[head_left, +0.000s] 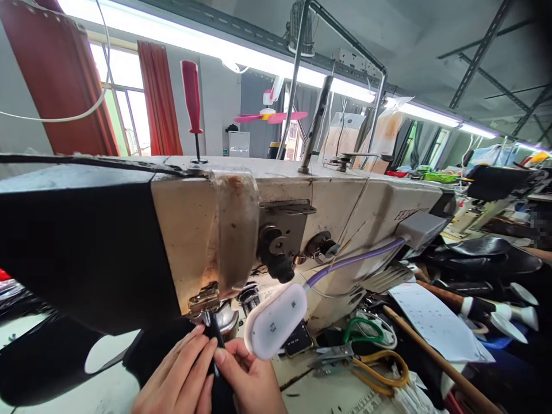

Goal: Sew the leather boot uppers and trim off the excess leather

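A piece of black material [222, 388] runs up to the needle area of a cream sewing machine [185, 230]. My left hand [181, 374] lies along its left side, the fingers together and their tips against its folded edge. From the right, my right hand [250, 376] pinches the same edge between thumb and bent fingers. Both hands are just below the presser foot [209, 319], which partly hides where the material goes under. A white oval lamp [276, 322] on a purple flexible neck [353, 261] hangs beside my right hand and covers part of its fingers.
Orange-handled scissors [383, 368], green-handled scissors [366, 330], a phone-like dark device [298, 339], a wooden stick [431, 353] and a paper sheet [440, 319] lie to the right. A red screwdriver [192, 98] stands upright on the machine. More black pieces [38, 362] spread at left.
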Demonstrator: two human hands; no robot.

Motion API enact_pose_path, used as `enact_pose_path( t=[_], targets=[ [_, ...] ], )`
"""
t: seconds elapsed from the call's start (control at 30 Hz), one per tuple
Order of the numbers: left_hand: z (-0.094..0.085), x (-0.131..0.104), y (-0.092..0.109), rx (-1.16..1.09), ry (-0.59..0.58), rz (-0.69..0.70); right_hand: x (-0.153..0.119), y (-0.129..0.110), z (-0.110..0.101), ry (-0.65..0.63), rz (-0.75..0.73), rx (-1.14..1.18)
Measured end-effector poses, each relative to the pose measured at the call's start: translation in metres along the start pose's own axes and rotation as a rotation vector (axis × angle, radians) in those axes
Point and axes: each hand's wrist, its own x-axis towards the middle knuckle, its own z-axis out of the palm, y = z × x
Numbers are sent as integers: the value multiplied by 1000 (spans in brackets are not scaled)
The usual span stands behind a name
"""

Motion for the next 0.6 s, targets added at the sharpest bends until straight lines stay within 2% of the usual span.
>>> enact_pose_path(
  t=[0.17, 0.33, 0.47, 0.6],
  targets=[
    [-2, 4, -8, -12, 8, 28, 4, 13, 14, 187, 21, 74],
    [-1, 4, -16, -36, 17, 46, 7, 26, 20, 248, -9, 80],
    [-3, 5, -20, -18, 5, 58, 6, 9, 24, 298, 79, 48],
    [1, -11, -8, 68, -51, 26, 0, -18, 30, 214, 94, -10]
  ],
)
